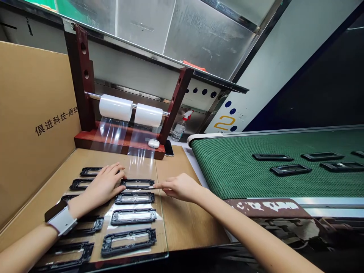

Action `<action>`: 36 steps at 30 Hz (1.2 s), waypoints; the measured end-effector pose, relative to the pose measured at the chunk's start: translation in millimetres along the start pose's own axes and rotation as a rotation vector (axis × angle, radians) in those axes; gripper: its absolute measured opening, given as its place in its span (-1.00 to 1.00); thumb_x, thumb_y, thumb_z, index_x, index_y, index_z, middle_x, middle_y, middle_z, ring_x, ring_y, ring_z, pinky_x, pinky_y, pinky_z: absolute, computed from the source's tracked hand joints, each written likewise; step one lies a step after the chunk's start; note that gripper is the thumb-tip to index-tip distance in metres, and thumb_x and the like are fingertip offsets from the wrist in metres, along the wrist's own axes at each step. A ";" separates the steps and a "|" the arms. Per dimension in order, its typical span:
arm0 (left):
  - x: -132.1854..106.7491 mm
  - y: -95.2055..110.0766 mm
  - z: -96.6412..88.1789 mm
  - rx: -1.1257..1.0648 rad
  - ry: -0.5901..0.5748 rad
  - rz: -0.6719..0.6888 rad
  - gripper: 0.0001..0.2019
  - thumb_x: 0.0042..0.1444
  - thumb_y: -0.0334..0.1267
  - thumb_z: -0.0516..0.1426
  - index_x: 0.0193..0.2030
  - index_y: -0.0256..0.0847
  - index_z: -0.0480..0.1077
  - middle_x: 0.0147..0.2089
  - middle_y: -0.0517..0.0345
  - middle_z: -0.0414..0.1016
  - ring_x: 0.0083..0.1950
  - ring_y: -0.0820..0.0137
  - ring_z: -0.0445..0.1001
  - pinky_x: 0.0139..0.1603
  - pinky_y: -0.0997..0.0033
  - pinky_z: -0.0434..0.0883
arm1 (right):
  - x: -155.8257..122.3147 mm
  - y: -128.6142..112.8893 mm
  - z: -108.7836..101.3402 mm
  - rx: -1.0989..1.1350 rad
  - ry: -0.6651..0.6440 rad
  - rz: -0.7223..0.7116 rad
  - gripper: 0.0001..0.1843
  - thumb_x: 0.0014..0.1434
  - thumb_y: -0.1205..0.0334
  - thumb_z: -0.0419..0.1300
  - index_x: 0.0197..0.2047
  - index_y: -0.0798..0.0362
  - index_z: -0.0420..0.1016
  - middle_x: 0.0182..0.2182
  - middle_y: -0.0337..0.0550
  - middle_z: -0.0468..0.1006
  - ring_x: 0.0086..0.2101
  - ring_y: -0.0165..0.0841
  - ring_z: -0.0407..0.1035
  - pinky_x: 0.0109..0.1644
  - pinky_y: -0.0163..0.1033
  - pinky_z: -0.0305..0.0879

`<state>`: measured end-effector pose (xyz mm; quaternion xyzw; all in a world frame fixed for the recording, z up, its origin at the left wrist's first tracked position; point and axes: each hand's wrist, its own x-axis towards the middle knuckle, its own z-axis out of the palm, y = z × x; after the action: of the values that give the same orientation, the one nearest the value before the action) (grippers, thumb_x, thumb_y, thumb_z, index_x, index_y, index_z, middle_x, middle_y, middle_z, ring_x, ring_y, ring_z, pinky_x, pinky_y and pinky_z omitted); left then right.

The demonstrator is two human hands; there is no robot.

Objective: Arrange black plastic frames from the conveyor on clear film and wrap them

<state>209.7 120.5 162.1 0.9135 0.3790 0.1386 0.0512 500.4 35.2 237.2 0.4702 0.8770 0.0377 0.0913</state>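
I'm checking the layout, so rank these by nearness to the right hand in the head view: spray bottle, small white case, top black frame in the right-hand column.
1. Top black frame: just left of the right hand.
2. Small white case: ahead and left, on the red stand.
3. Spray bottle: farthest, behind the red stand.

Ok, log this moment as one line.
left hand: at farthest right-column frame | right hand: holds thin tool near same frame | rolls: on rod | belt: more frames
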 end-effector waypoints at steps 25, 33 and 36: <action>-45.3 -1.4 -11.2 -0.061 -0.122 0.007 -0.50 0.13 0.09 0.19 0.23 0.21 0.39 0.45 0.13 0.21 0.45 -0.11 0.12 0.38 -0.31 0.08 | -7.3 -50.4 -10.5 0.056 0.040 0.009 -0.61 0.39 0.17 0.06 0.23 -0.28 0.43 -0.26 -0.25 0.65 -0.36 -0.40 0.50 -0.46 -0.36 0.08; -49.4 -2.2 -9.0 -0.068 -0.193 -0.006 -0.40 0.09 0.22 0.18 0.28 0.27 0.30 0.49 0.15 0.08 0.48 -0.10 0.01 0.39 -0.34 0.02 | 31.0 -69.1 5.5 0.083 0.069 -0.078 -0.64 0.39 0.13 0.06 0.20 -0.31 0.45 -0.29 -0.27 0.64 -0.33 -0.38 0.50 -0.44 -0.37 0.19; -49.2 -2.2 -9.4 -0.074 -0.201 -0.016 -0.39 0.08 0.23 0.18 0.28 0.26 0.30 0.49 0.14 0.07 0.48 -0.11 0.00 0.38 -0.35 0.01 | 34.0 -68.2 11.2 0.095 0.100 -0.110 -0.63 0.36 0.15 0.10 0.18 -0.30 0.46 -0.29 -0.30 0.64 -0.33 -0.40 0.50 -0.45 -0.39 0.18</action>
<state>172.3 87.2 160.1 0.9172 0.3739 0.0600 0.1237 428.4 25.5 211.6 0.4226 0.9058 0.0142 0.0270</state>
